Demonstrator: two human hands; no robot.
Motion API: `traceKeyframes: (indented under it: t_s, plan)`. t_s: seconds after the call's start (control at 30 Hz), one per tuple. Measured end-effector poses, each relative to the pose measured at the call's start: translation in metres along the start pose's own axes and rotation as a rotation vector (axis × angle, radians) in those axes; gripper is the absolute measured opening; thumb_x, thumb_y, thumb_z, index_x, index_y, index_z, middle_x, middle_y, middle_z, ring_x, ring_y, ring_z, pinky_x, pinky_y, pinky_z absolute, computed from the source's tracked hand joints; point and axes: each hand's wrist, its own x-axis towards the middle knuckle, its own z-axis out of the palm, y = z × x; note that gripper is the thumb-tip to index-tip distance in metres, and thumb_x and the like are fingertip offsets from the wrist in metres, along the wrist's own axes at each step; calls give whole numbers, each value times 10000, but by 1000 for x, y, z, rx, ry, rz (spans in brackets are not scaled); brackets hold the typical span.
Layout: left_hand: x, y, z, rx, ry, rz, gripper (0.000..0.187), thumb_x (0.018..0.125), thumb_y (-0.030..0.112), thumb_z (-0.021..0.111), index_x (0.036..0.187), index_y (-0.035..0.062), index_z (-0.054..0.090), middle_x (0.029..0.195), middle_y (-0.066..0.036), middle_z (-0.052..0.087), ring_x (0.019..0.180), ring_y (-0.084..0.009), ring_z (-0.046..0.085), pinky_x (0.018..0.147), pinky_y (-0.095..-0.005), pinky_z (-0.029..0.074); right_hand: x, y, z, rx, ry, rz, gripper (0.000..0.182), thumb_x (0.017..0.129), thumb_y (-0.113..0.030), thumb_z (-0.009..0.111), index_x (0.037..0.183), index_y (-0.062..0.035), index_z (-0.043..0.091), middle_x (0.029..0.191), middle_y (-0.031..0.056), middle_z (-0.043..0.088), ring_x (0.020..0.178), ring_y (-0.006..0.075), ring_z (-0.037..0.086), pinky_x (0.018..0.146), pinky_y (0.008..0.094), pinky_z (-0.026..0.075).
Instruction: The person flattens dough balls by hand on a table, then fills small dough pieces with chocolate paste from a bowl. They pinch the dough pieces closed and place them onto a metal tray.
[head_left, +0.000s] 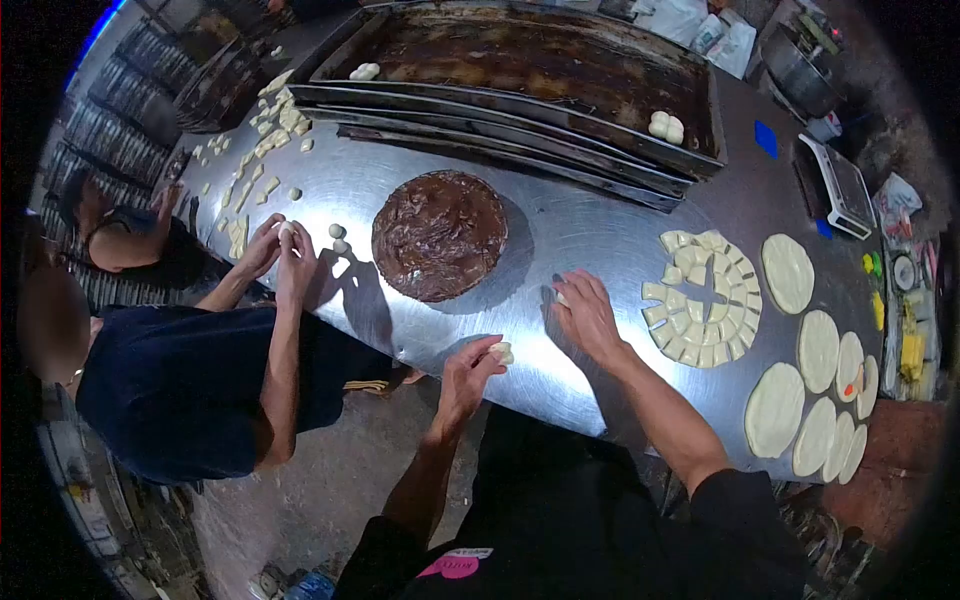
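My left hand (466, 382) is closed at the table's front edge, its thumb and fingers around a small pale dough ball (503, 353). On the metal tabletop to the right, my right hand (590, 315) is cupped palm down with curled fingers. A bit of pale dough (561, 299) peeks out at its fingertips; the rest is hidden under the hand. Beyond both hands stands a round mound of dark brown glossy paste (440, 236). To the right of my right hand lies a ring of cut dough pieces (740, 290).
At left, a co-worker's hands (283, 248) pinch dough near two dough balls (337, 238). Dough strips (245, 195) are scattered behind. Stacked baking trays (500, 98) stand at the back. Flat dough rounds (775, 410) and a scale (838, 185) are at right.
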Motion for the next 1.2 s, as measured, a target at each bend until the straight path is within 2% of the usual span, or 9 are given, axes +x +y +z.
traceKeyframes:
  t_s: [0.17, 0.27, 0.53, 0.77, 0.83, 0.9, 0.97, 1.07, 1.2]
  plan:
    - [9, -14, 48, -203, -88, 58, 171, 901, 58, 590, 1032, -51, 601, 1032, -125, 642, 922, -173, 629, 770, -296, 547, -36, -57, -34, 893, -251, 554, 312, 889, -134, 631, 1165, 3, 583, 1019, 158, 670, 897, 200, 666, 785, 325, 527]
    - [8, -11, 83, 26, -200, 15, 193, 872, 40, 632, 1048, -17, 575, 971, -93, 641, 846, -144, 628, 694, -266, 533, -57, -52, -68, 816, -224, 777, 217, 893, -76, 636, 1077, 28, 584, 1037, 137, 643, 885, 157, 643, 753, 279, 529]
    - [-5, -11, 125, -279, -404, -55, 289, 962, 151, 521, 1208, 14, 585, 1099, -101, 643, 955, -165, 632, 789, -287, 528, -99, -48, -107, 1589, 99, 850, 271, 901, -32, 608, 1156, 17, 529, 989, 114, 635, 870, 153, 629, 704, 257, 530]
    - [-34, -29, 121, 246, -114, 148, 521, 969, 218, 480, 1430, 17, 347, 1346, -223, 485, 1237, -326, 503, 1036, -366, 374, -71, -67, -50, 1747, 414, 969, 475, 924, -71, 565, 1376, -65, 421, 976, 55, 591, 878, 156, 580, 721, 297, 485]
    - [-36, -30, 100, 617, 83, 457, 555, 936, 194, 536, 1437, 43, 349, 1427, -236, 407, 1296, -360, 446, 1059, -383, 357, -52, -74, -36, 1615, 239, 792, 477, 918, -30, 556, 1374, -72, 422, 943, 60, 580, 855, 147, 587, 737, 296, 491]
    - [-43, -25, 76, 531, 138, 416, 557, 919, 177, 559, 1427, 49, 371, 1446, -238, 383, 1308, -365, 431, 1062, -389, 356, -15, -80, -20, 1478, 198, 785, 473, 896, 13, 555, 1348, -71, 445, 968, 78, 595, 868, 140, 599, 760, 307, 494]
    - [-48, -22, 46, 403, 191, 365, 477, 893, 140, 596, 1348, 45, 488, 1450, -229, 388, 1308, -357, 435, 1050, -393, 376, 25, -85, -12, 601, -51, 370, 465, 843, 49, 527, 1292, -66, 486, 982, 111, 620, 903, 189, 605, 729, 333, 490]
    - [-49, -33, 6, 334, 305, 285, 337, 890, 137, 606, 1214, 47, 609, 1381, -204, 481, 1222, -306, 526, 981, -357, 441, 74, -85, 17, 174, -33, -228, 439, 837, 41, 525, 1267, -44, 503, 1079, 156, 635, 958, 281, 622, 824, 388, 482]
    - [-53, -27, -25, 382, 346, 213, 298, 902, 136, 582, 1184, 49, 627, 1333, -180, 527, 1055, -239, 612, 810, -303, 507, 111, -84, 44, -99, -131, -547, 364, 843, -83, 497, 1201, -36, 537, 974, 111, 663, 934, 266, 621, 811, 388, 458]
